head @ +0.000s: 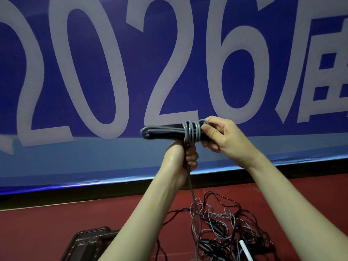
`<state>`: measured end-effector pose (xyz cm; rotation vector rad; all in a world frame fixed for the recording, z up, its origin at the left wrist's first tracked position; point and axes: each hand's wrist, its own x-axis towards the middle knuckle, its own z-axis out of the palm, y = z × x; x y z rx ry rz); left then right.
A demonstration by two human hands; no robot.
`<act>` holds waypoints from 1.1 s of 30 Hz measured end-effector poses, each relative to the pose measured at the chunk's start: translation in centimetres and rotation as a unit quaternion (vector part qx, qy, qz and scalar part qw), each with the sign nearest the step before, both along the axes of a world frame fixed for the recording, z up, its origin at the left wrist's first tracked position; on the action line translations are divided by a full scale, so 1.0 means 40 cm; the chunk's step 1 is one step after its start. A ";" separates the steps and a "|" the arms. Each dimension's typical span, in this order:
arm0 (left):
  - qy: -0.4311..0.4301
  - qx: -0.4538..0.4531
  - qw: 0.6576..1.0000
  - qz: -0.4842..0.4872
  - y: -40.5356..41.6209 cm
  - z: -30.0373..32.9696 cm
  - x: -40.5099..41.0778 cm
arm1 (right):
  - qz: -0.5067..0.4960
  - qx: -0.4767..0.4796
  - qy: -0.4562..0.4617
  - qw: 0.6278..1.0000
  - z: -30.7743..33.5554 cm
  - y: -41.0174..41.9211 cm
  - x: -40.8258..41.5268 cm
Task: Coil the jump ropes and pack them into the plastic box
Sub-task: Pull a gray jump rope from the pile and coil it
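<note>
Grey rope (pixel 191 131): smooth, glossy cord, folded lengthwise over dark handles, several tight turns wound round at bundle's 3 o'clock end. Right hand (pixel 224 136) grips that end. Left hand (pixel 181 157), at 6 o'clock of bundle, fisted round the tail. Tail drops to tangle (pixel 226 228) of thin black and grey cords on red floor (pixel 37 232). Dark moulded box (pixel 88 245) at tangle's 9 o'clock.

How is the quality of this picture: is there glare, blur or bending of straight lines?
Head view: dim, even light; a bright streak of glare along the lower edge of the banner; that edge bows, a wide-angle effect. The hands and the grey rope are fairly sharp; the box and the rope pile are dark and softer.
</note>
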<state>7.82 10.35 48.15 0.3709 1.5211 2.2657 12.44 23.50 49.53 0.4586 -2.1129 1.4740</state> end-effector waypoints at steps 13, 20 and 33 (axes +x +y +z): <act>0.342 -0.264 0.890 0.145 -0.001 -0.023 0.005 | -0.119 -0.182 0.001 0.976 -0.017 0.066 -0.036; 0.366 -0.298 0.866 0.163 -0.028 -0.011 -0.012 | -0.080 -0.242 -0.034 0.966 -0.026 0.063 -0.044; 0.588 -0.519 0.589 0.196 -0.053 0.028 0.012 | -0.264 0.114 0.041 0.957 -0.028 0.041 -0.031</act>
